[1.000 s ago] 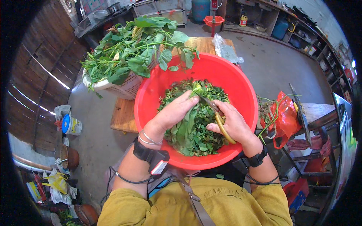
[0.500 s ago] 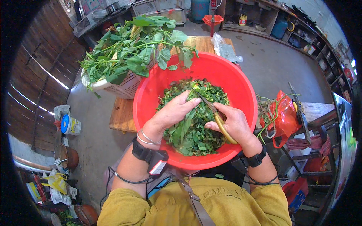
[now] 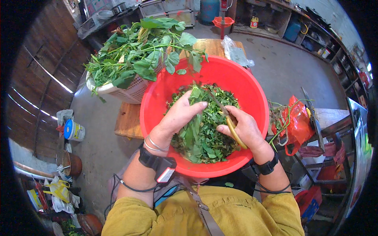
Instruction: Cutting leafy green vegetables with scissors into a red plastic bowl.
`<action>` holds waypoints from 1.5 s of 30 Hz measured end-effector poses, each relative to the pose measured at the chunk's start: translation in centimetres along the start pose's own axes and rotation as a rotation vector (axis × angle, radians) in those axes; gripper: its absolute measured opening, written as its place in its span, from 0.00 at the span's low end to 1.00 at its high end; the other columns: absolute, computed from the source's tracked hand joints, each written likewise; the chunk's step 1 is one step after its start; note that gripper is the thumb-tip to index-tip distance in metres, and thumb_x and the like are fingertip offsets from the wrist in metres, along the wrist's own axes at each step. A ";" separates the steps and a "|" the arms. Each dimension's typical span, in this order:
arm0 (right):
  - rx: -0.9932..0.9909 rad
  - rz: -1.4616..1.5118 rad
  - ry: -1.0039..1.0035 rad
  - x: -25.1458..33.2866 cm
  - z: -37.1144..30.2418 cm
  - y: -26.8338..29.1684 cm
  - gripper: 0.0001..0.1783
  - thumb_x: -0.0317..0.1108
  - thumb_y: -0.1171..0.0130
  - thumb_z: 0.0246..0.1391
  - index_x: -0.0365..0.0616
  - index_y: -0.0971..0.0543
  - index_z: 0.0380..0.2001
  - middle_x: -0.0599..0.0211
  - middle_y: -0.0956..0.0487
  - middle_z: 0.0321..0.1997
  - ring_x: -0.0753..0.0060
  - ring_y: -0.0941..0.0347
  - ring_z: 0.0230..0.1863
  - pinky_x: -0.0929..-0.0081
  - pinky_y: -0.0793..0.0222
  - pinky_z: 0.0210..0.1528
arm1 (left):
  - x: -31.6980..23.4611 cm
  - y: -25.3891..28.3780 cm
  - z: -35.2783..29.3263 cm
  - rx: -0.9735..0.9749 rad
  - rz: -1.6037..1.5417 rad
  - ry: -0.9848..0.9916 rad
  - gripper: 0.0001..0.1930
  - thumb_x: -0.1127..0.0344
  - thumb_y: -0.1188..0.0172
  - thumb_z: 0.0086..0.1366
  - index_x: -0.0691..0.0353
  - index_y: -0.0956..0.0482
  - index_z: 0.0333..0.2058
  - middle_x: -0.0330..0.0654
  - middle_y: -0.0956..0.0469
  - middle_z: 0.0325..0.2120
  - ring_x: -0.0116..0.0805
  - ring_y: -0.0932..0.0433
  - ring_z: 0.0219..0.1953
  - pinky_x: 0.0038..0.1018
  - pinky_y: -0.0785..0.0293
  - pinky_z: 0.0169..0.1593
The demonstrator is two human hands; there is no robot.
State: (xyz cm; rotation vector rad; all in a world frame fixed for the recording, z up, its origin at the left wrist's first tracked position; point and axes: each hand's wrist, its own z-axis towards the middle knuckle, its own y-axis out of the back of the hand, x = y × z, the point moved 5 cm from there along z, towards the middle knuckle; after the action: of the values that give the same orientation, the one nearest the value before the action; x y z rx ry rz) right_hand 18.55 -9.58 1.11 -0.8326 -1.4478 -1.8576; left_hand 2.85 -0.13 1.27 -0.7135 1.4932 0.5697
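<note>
A wide red basin (image 3: 247,84) stands in front of me, its bottom covered with chopped green leaves (image 3: 214,143). My left hand (image 3: 179,112) is closed round a bunch of leafy greens (image 3: 193,124) that hangs down over the chopped pile. In my right hand (image 3: 246,126) is a pair of scissors (image 3: 235,131) with yellowish handles, the fingers wrapped round them. The dark blades point up and left, beside the top of the bunch. Whether the blades touch the stems I cannot tell.
A pale plastic basket (image 3: 128,93) heaped with leafy stems (image 3: 143,59) stands left of the basin on a wooden table (image 3: 128,120). A clear plastic bag (image 3: 232,49) lies behind the basin. To the right are a red plastic bag (image 3: 297,122) and a long-bladed tool (image 3: 313,118).
The bunch in my left hand now sits more upright, its cut end beside my fingers. The scissors have drawn slightly away from it to the right.
</note>
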 end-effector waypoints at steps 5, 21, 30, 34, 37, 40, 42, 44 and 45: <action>0.127 -0.069 0.047 0.6 0.1 -0.5 0.36 0.51 0.31 0.34 0.40 0.28 0.46 0.54 0.26 0.34 0.53 0.28 0.37 0.63 0.32 0.40 | 0.3 0.1 0.1 0.018 0.007 0.061 0.16 0.73 0.48 0.60 0.64 0.32 0.48 0.33 0.26 0.37 0.21 0.30 0.39 0.21 0.33 0.45; 0.073 -0.162 0.096 1.3 -0.2 0.0 0.30 0.54 0.32 0.36 0.44 0.24 0.38 0.56 0.25 0.24 0.54 0.26 0.27 0.64 0.31 0.30 | 1.1 -0.6 -0.2 0.170 0.115 0.111 0.11 0.68 0.48 0.62 0.63 0.28 0.42 0.31 0.29 0.30 0.22 0.33 0.33 0.22 0.34 0.39; 0.078 -0.069 -0.022 0.1 -0.2 -0.3 0.27 0.49 0.33 0.40 0.43 0.24 0.40 0.53 0.23 0.26 0.55 0.24 0.29 0.66 0.30 0.31 | 1.0 -0.6 0.2 0.130 0.192 0.033 0.15 0.68 0.48 0.63 0.64 0.34 0.47 0.35 0.29 0.35 0.23 0.32 0.37 0.22 0.34 0.44; 0.020 0.231 -0.009 -1.0 -0.1 -0.7 0.29 0.42 0.31 0.40 0.41 0.27 0.45 0.59 0.22 0.31 0.71 0.24 0.33 0.73 0.30 0.35 | 1.3 -2.7 0.1 0.245 0.330 -0.039 0.34 0.67 0.44 0.61 0.64 0.54 0.60 0.41 0.30 0.46 0.29 0.32 0.50 0.25 0.37 0.55; 0.087 0.415 -0.013 -1.4 -0.2 -1.2 0.30 0.35 0.31 0.42 0.41 0.30 0.49 0.71 0.26 0.33 0.81 0.32 0.35 0.80 0.34 0.37 | 1.9 -4.5 -0.1 0.305 0.527 -0.186 0.45 0.69 0.42 0.57 0.65 0.68 0.62 0.51 0.36 0.51 0.37 0.34 0.54 0.28 0.38 0.56; 0.112 0.475 0.006 -0.9 -0.1 -1.5 0.30 0.29 0.32 0.43 0.42 0.32 0.51 0.80 0.31 0.33 0.87 0.38 0.34 0.85 0.37 0.36 | 2.5 -5.3 -0.3 0.311 0.531 -0.234 0.48 0.69 0.40 0.55 0.64 0.71 0.62 0.54 0.36 0.50 0.41 0.34 0.54 0.29 0.36 0.55; 0.085 0.428 0.032 -0.8 -0.1 -1.3 0.31 0.25 0.33 0.42 0.42 0.32 0.51 0.80 0.32 0.33 0.88 0.40 0.33 0.87 0.39 0.35 | 2.4 -5.2 -0.4 0.315 0.544 -0.112 0.49 0.68 0.40 0.55 0.64 0.72 0.62 0.57 0.34 0.49 0.44 0.32 0.53 0.29 0.35 0.54; 0.082 0.413 0.022 -0.9 -0.2 -1.2 0.30 0.24 0.34 0.42 0.42 0.31 0.51 0.80 0.32 0.33 0.88 0.39 0.33 0.87 0.39 0.36 | 2.7 -5.4 0.0 0.354 0.491 -0.062 0.50 0.65 0.39 0.55 0.67 0.71 0.62 0.56 0.38 0.53 0.41 0.37 0.57 0.28 0.42 0.59; 0.081 0.402 0.018 -0.8 -0.2 -1.1 0.29 0.22 0.35 0.42 0.41 0.31 0.50 0.80 0.32 0.33 0.87 0.38 0.34 0.86 0.38 0.36 | 2.8 -5.6 -0.1 0.386 0.444 -0.012 0.51 0.62 0.38 0.55 0.70 0.69 0.62 0.54 0.42 0.57 0.37 0.42 0.61 0.26 0.49 0.63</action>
State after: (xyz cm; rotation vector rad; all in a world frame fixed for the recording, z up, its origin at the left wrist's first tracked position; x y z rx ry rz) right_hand 18.11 -9.52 -0.21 -0.9819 -1.2284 -1.4920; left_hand 6.91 -4.19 -1.09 -0.0751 1.6978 0.5897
